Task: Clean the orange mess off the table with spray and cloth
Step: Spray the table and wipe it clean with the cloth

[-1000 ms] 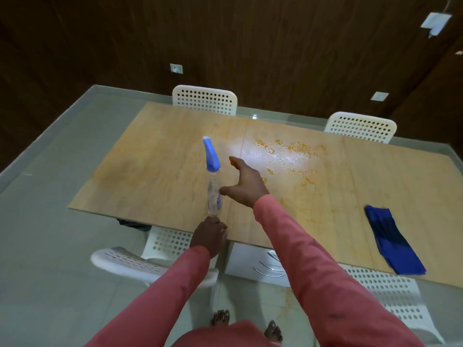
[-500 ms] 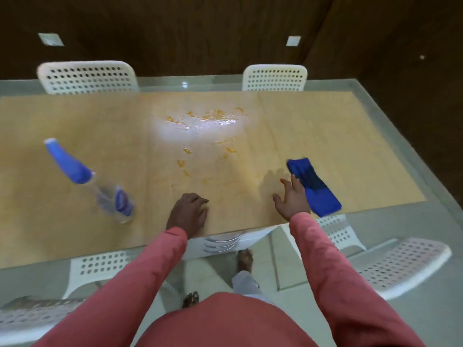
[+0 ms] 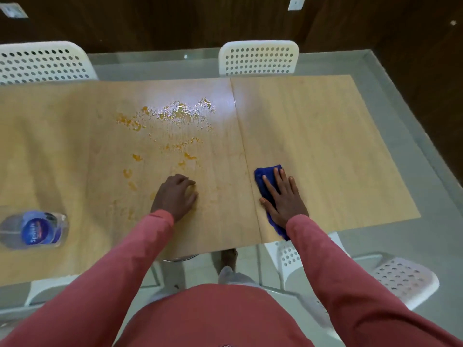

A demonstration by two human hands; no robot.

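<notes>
Orange mess (image 3: 172,128) with wet spray droplets is spread over the middle of the wooden table (image 3: 313,136). My right hand (image 3: 283,199) lies flat with straight fingers on the blue cloth (image 3: 263,176), near the table's front edge, right of the mess. My left hand (image 3: 175,196) rests on the table with curled fingers, just below the mess, holding nothing. The clear spray bottle (image 3: 32,229) with a blue label stands at the far left; its top is out of view.
White perforated chairs stand at the far side (image 3: 258,58), at the far left (image 3: 42,63) and at the near right (image 3: 400,279). The wooden top lies on a glass table (image 3: 400,241) whose border runs around it. Dark wood walls stand behind.
My right hand has moved from beside the cloth onto it and now presses it flat. The view has shifted right, so the bottle now sits at the left edge. The left hand stays on the table.
</notes>
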